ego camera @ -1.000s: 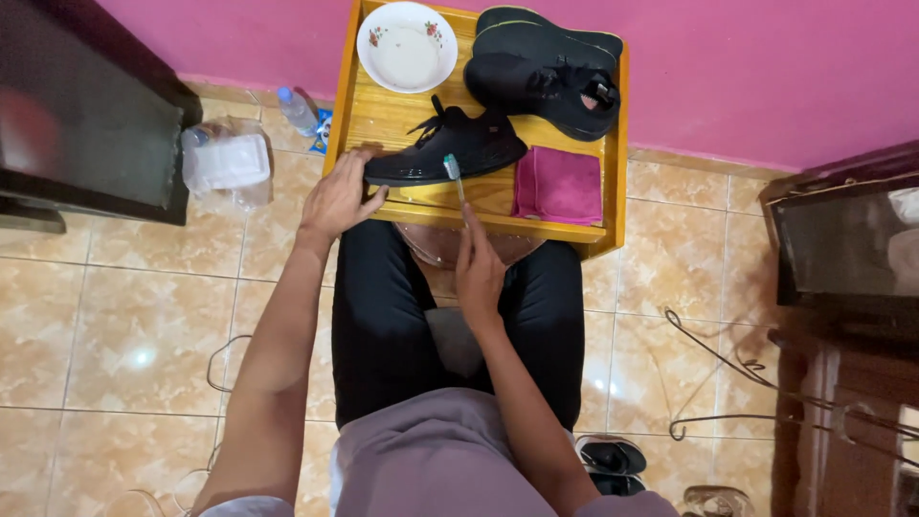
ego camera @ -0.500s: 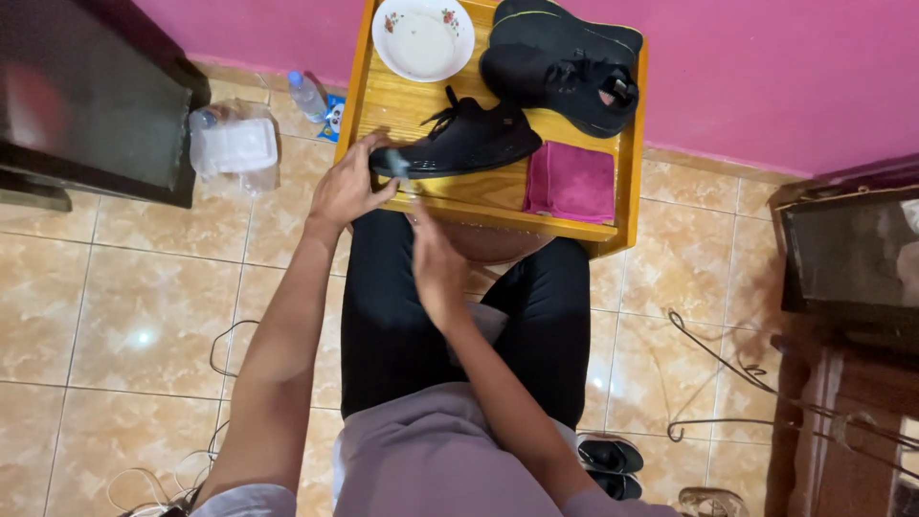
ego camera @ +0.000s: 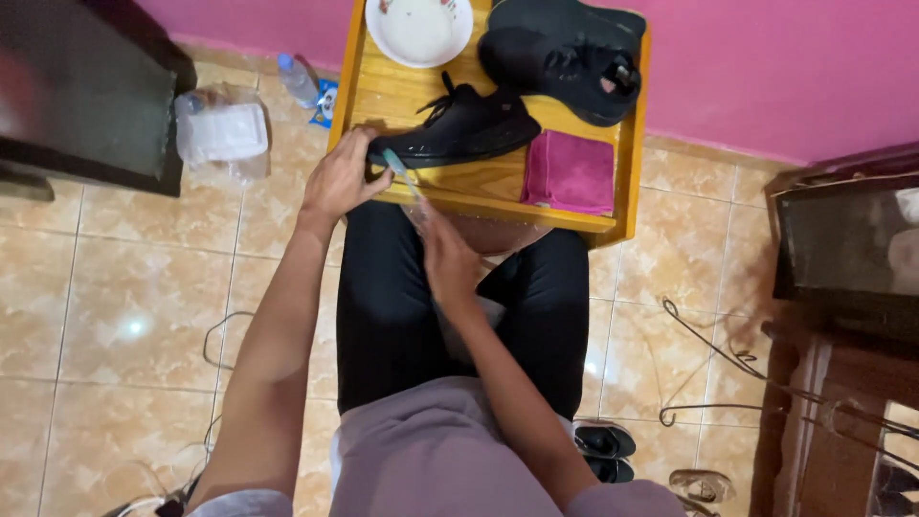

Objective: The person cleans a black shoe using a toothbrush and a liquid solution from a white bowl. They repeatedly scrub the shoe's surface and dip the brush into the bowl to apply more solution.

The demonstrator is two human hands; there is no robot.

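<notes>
Head view, left hand: the left hand (ego camera: 337, 182) rested at the near left edge of the wooden table (ego camera: 627, 144), fingers curled against the heel end of a black shoe (ego camera: 459, 129), steadying it.
Head view, right hand: the right hand (ego camera: 448, 260) sat just below the table's near edge, above the lap, closed around the handle of a toothbrush (ego camera: 400, 172).
Toothbrush: pale green and clear, it slanted up and to the left from the right hand, its head close to the left hand's fingers and the heel of the shoe; whether the bristles touched the shoe could not be told.
Black shoe: it lay on its side along the front of the table, laces toward the far side, toe pointing right.
Second shoe: another black shoe (ego camera: 574, 57) lay at the far right corner of the table, apart from the first.
Cloth: a folded magenta cloth (ego camera: 571, 172) lay flat just right of the nearer shoe.
Bowl: a white bowl (ego camera: 419, 29) stood at the far left of the table, beyond the shoe.
Floor: beige tiles (ego camera: 124, 287); a plastic bottle (ego camera: 297, 81) and a clear plastic bag (ego camera: 222, 132) lay left of the table.
Wall: pink (ego camera: 766, 67) behind the table.
</notes>
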